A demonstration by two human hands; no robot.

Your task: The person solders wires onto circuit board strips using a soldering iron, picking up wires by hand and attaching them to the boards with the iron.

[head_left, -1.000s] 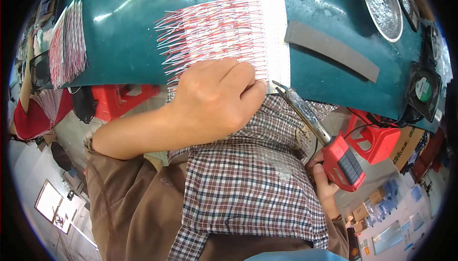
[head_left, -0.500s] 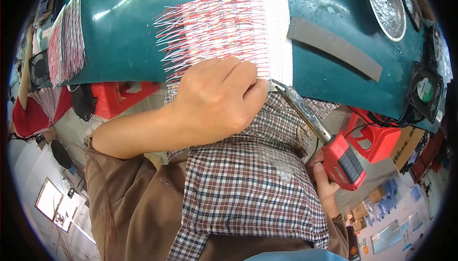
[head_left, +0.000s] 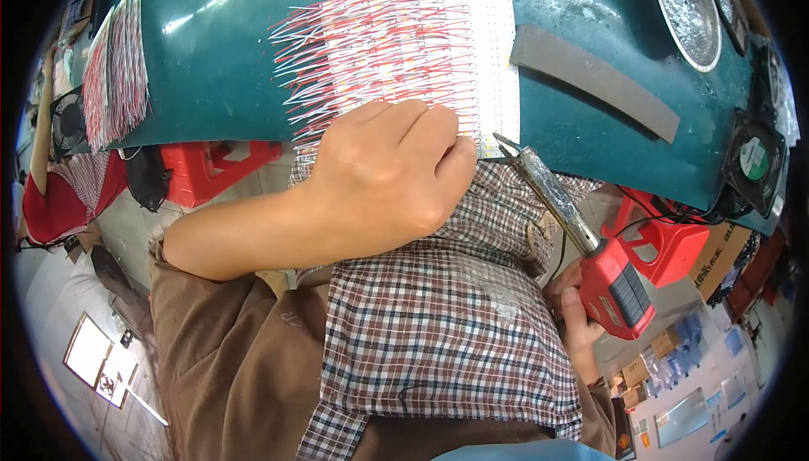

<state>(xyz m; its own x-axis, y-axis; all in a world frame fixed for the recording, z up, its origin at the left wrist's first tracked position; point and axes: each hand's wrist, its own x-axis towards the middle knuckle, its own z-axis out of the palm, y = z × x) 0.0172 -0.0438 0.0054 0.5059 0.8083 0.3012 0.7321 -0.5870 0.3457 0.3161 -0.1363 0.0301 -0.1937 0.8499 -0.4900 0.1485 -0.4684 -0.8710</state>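
Note:
A white circuit board panel [head_left: 491, 56] lies at the near edge of the green table, with rows of red and white wires [head_left: 303, 56] sticking out past its left side. Over the panel's near part, my left hand [head_left: 392, 166] is closed, fingertips pressed together; whatever they pinch is hidden under the hand. My right hand [head_left: 580, 322] is wrapped round the red handle of a soldering iron [head_left: 619, 288]. The iron's dark tip sits over the panel's near right corner, just right of my left hand; whether it touches cannot be made out.
A grey curved bar [head_left: 594, 82] lies right of the panel. Farther right are a metal bowl [head_left: 687, 10] and a small black fan [head_left: 754, 158] with cables. Another wired stack [head_left: 118, 73] stands at the left. Red stools [head_left: 215, 170] are under the table.
The soldering iron's tip has shifted a little right and away from me, off the spot beside my left fingers. My left hand has barely moved.

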